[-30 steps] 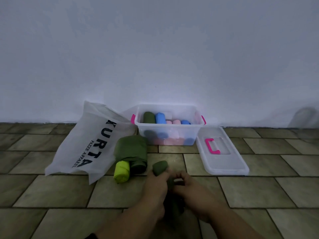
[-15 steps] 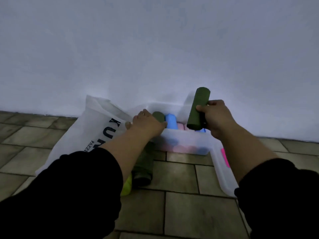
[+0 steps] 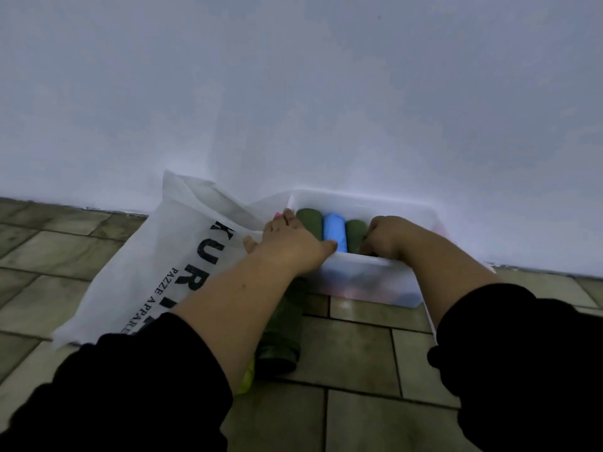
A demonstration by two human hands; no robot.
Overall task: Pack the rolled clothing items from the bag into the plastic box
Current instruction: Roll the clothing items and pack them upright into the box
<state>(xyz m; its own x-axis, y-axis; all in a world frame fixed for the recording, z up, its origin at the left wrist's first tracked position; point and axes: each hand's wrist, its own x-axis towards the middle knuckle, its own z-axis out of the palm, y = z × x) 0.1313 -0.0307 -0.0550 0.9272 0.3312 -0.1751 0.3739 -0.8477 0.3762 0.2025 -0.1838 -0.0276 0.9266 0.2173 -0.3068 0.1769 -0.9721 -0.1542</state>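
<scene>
Right hand (image 3: pixel 388 234) grip seemingly closed, green roll (image 3: pixel 355 230)

Right hand (image 3: pixel 388 236) fingertips hidden inside plastic box (image 3: pixel 365 278).

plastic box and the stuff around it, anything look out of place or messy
Nothing looks spilled or damaged. Two rolls still lie on the floor beside the plastic box: a dark green roll and a yellow-green roll, partly hidden under the left forearm.
</scene>
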